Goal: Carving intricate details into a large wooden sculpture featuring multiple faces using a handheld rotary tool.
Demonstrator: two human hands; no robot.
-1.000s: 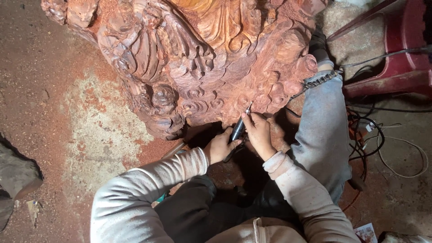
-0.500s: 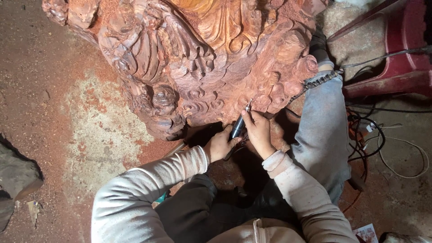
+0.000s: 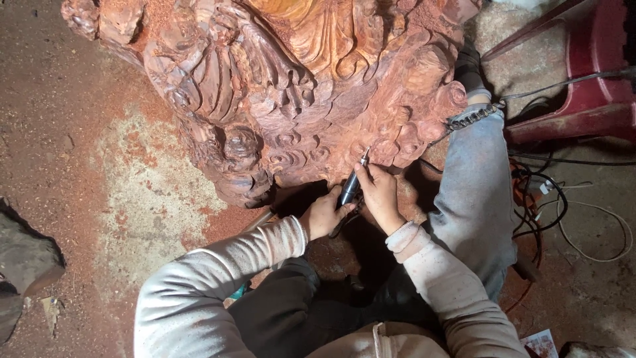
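A large reddish wood carving [image 3: 285, 86] with folds and swirls fills the top of the head view. My right hand [image 3: 381, 195] grips a slim dark rotary carving tool [image 3: 351, 182], its tip touching the lower edge of the carving. My left hand [image 3: 323, 215] wraps around the rear end of the same tool, just below the carving's base. Both arms wear pale long sleeves.
Red sawdust covers the floor [image 3: 132, 185]. My leg in grey trousers [image 3: 474, 179] stretches out at right. A red plastic chair [image 3: 583, 79] and tangled cables [image 3: 563, 205] lie at right. A dark stone [image 3: 23, 258] sits at left.
The hands and tool have held almost the same spot at the carving's lower edge; only slight shifts of the tool tip.
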